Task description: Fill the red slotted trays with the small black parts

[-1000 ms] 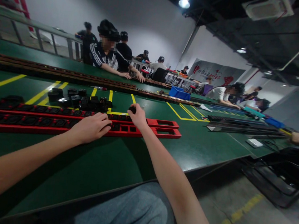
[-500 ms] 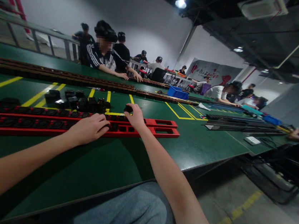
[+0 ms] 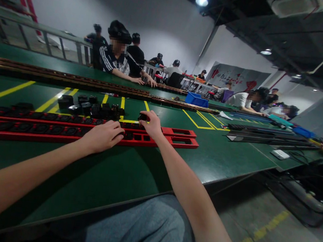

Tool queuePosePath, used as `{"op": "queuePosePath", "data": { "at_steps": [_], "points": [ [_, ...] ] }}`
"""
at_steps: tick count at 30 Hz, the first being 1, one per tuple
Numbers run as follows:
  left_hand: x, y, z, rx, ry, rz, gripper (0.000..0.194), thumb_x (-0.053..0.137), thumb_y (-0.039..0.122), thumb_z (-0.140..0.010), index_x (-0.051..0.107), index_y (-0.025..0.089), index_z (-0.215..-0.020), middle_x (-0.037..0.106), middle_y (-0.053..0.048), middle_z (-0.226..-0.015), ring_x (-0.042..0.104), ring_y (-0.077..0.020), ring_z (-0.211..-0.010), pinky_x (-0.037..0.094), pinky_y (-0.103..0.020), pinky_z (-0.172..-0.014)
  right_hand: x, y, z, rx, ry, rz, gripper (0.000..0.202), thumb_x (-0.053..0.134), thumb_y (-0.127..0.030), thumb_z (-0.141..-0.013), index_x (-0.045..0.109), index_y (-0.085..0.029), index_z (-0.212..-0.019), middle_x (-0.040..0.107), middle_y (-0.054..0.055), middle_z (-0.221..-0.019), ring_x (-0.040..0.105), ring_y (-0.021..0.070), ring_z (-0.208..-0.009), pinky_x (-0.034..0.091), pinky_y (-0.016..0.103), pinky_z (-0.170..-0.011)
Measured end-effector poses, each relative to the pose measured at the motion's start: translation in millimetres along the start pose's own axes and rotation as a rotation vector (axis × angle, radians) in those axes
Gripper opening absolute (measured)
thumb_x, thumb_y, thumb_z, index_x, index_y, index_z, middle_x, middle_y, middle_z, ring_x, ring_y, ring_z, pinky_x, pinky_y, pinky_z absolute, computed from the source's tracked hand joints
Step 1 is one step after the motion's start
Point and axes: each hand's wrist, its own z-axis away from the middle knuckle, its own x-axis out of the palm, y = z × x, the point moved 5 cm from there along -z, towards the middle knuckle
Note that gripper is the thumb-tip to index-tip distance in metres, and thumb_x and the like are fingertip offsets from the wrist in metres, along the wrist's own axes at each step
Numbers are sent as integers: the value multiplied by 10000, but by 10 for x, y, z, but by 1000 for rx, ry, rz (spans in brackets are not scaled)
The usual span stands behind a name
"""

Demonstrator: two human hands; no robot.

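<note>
Two long red racks (image 3: 188, 142) lie side by side on the green table, their left and middle slots filled with black round-faced parts. My left hand (image 3: 103, 135) rests over the front rack, fingers curled at a slot; whatever is under the fingertips is hidden. My right hand (image 3: 152, 123) pinches a small black part (image 3: 142, 117) just above the back rack. Behind the racks, left of my right hand, sits a loose cluster of black parts (image 3: 85, 107).
Long brown strips (image 3: 95, 85) run across the table behind, with a blue bin (image 3: 196, 99) beside them. Dark metal profiles (image 3: 264, 136) and a white box (image 3: 280, 154) lie at the right. A person (image 3: 118, 60) works across the table.
The whole view has shifted, so the scene sits slightly farther right. Both hands keep nearly the same places over the racks, and my right hand still pinches the black part.
</note>
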Motion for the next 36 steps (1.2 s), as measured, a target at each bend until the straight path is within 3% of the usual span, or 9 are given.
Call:
{"op": "queuePosePath", "data": {
  "at_steps": [5, 10, 13, 18, 23, 30, 36],
  "points": [
    [-10, 34, -1, 33, -9, -46, 422, 374, 390, -1015, 674, 156, -1200, 643, -123, -1089, 581, -267, -1014, 506, -405, -891, -62, 67, -16, 53, 86, -163, 300, 684, -252, -816, 639, -190, -1106, 619, 53, -1071, 591, 168, -910, 499, 307, -824],
    [10, 119, 3, 102, 13, -63, 441, 414, 363, -1008, 597, 152, -1350, 640, -142, -1224, 590, -291, -1096, 491, -433, -910, 24, 250, -60, 279, 47, -531, 328, 667, -409, -811, 523, -231, -1046, 589, -42, -790, 529, 102, -612, 449, 224, -574],
    [17, 165, 4, 145, 29, -44, 398, 411, 296, -1009, 621, 173, -1323, 651, -132, -1240, 600, -277, -1104, 484, -423, -919, 50, 205, -61, 293, 4, -651, 367, 637, -510, -820, 499, -248, -1037, 505, -82, -671, 450, 81, -480, 350, 203, -464],
    [14, 167, 8, 178, 53, -57, 375, 409, 275, -1010, 653, 157, -1270, 673, -131, -1201, 605, -271, -1059, 488, -415, -902, 15, 62, -14, 222, -104, -397, 381, 603, -596, -831, 517, -227, -861, 493, -59, -658, 468, 110, -551, 357, 242, -528],
    [16, 146, 2, 155, 77, -40, 365, 389, 284, -1016, 679, 156, -1196, 687, -124, -1128, 610, -260, -1018, 491, -406, -888, 9, -57, 29, 65, -179, -83, 423, 436, -579, -937, 505, -206, -749, 545, -23, -710, 493, 142, -696, 359, 271, -661],
    [20, 105, -23, 55, 26, -54, 377, 405, 393, -1012, 682, 158, -1111, 667, -126, -1117, 587, -282, -1055, 479, -425, -921, -49, -198, 54, -22, -261, 37, 365, 497, -526, -935, 589, -193, -819, 580, -15, -743, 507, 147, -715, 331, 260, -662],
    [27, 81, -23, 7, -21, -32, 384, 416, 430, -999, 680, 177, -1117, 669, -125, -1131, 592, -282, -1044, 479, -430, -906, -69, -257, 65, -2, -301, 110, 406, 497, -530, -943, 610, -177, -776, 558, -12, -709, 473, 139, -683, 301, 259, -634]
  ]
}}
